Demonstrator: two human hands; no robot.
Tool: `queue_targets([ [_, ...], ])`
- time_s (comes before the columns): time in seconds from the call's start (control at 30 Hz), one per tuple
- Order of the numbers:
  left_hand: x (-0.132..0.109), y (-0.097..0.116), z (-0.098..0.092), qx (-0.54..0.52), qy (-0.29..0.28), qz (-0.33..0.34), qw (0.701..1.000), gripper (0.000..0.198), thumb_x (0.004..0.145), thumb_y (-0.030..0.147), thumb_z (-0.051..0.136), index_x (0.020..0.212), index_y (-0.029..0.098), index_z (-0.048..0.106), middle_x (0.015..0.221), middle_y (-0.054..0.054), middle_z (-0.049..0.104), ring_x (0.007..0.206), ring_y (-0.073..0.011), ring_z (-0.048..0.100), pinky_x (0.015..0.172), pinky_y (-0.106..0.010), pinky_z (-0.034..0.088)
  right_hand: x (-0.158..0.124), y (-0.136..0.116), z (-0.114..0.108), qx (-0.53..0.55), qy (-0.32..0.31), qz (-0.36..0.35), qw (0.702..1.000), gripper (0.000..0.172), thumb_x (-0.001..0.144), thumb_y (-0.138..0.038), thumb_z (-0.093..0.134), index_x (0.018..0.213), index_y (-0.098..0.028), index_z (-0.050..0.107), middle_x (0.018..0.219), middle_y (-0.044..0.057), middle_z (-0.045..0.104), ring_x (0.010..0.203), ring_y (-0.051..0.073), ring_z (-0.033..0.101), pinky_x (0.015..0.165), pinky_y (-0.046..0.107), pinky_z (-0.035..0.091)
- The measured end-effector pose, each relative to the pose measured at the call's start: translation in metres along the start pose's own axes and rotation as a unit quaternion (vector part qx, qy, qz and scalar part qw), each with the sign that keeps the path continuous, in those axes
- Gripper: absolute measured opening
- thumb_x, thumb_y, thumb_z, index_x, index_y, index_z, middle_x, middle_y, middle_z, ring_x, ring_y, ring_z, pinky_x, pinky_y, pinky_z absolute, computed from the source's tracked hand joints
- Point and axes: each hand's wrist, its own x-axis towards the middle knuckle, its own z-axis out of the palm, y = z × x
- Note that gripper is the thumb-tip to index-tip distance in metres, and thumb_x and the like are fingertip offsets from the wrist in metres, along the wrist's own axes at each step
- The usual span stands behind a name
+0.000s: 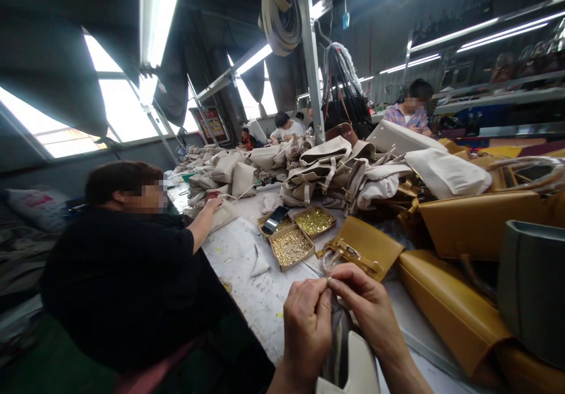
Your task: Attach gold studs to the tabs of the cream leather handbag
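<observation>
My left hand (pixel 306 326) and my right hand (pixel 366 306) meet at the bottom centre, fingertips pinched together on a tiny metal piece (pixel 329 278). Below them, between my wrists, a grey-and-cream bag part (pixel 348 359) stands up, and my left hand wraps round its grey strap. Just beyond my fingers lies a mustard-yellow bag flap (pixel 364 246) with a gold clasp. Small cardboard trays of gold hardware (pixel 291 247) sit on the white table (pixel 247 264) a little further off.
A person in black (pixel 128 276) sits at my left, one hand on a cream piece. Mustard bags (pixel 463 276) crowd the right side; cream bags (pixel 335 167) are heaped mid-table. A grey bag (pixel 534 288) stands far right. More people work further back.
</observation>
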Motion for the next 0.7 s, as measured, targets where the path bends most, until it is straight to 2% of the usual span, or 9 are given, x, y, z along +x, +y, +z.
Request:
queue_targets([
  [0.2,-0.008,-0.001,0.000,-0.028,0.016,-0.071,0.997,0.016,0.095,0.015,0.058,0.096,0.023,0.071,0.083,-0.002,0.075,0.077,-0.0190,0.070,0.069,-0.028,0.056,-0.004,0.002,-0.001,-0.079,-0.039,-0.065,0.994,0.010,0.091,-0.034,0.072,0.091,-0.025,0.076,0.096,0.006,0.070,0.095,0.023,0.064,0.082,0.031,0.051],
  [0.3,-0.009,0.000,-0.001,-0.039,0.005,-0.094,0.995,0.017,0.095,0.014,0.057,0.097,0.023,0.071,0.086,-0.002,0.076,0.078,-0.0189,0.071,0.070,-0.028,0.057,-0.005,-0.001,-0.002,-0.125,-0.046,-0.093,0.987,0.010,0.093,-0.033,0.070,0.092,-0.026,0.076,0.098,0.007,0.071,0.096,0.024,0.065,0.083,0.032,0.052],
  [0.37,-0.009,0.002,-0.002,-0.033,0.000,-0.080,0.996,0.019,0.096,0.012,0.055,0.098,0.022,0.070,0.088,-0.003,0.077,0.080,-0.0191,0.071,0.070,-0.029,0.056,-0.005,-0.005,-0.003,-0.150,-0.039,-0.109,0.982,0.009,0.092,-0.033,0.070,0.089,-0.026,0.075,0.096,0.007,0.071,0.094,0.024,0.066,0.083,0.032,0.053],
  [0.53,-0.011,0.003,-0.002,0.033,0.021,0.030,0.999,0.019,0.093,0.006,0.056,0.103,0.017,0.068,0.086,-0.006,0.078,0.075,-0.0204,0.072,0.072,-0.034,0.054,-0.011,-0.013,-0.002,-0.232,-0.004,-0.146,0.962,0.006,0.089,-0.028,0.071,0.084,-0.026,0.073,0.091,0.007,0.071,0.088,0.024,0.067,0.079,0.033,0.053],
  [0.6,-0.010,0.003,-0.001,0.039,0.021,0.039,0.998,0.019,0.093,0.007,0.057,0.102,0.018,0.069,0.084,-0.006,0.078,0.072,-0.0201,0.072,0.071,-0.034,0.054,-0.013,-0.014,0.000,-0.252,0.007,-0.156,0.955,0.006,0.090,-0.026,0.070,0.084,-0.026,0.072,0.090,0.006,0.071,0.086,0.023,0.067,0.079,0.033,0.052],
  [0.7,-0.008,0.002,-0.001,0.023,0.017,0.015,0.999,0.017,0.093,0.010,0.058,0.099,0.018,0.071,0.082,-0.005,0.078,0.072,-0.0196,0.072,0.070,-0.033,0.054,-0.013,-0.015,0.001,-0.249,0.004,-0.140,0.958,0.009,0.092,-0.026,0.068,0.083,-0.025,0.070,0.089,0.005,0.070,0.086,0.022,0.066,0.080,0.032,0.051],
])
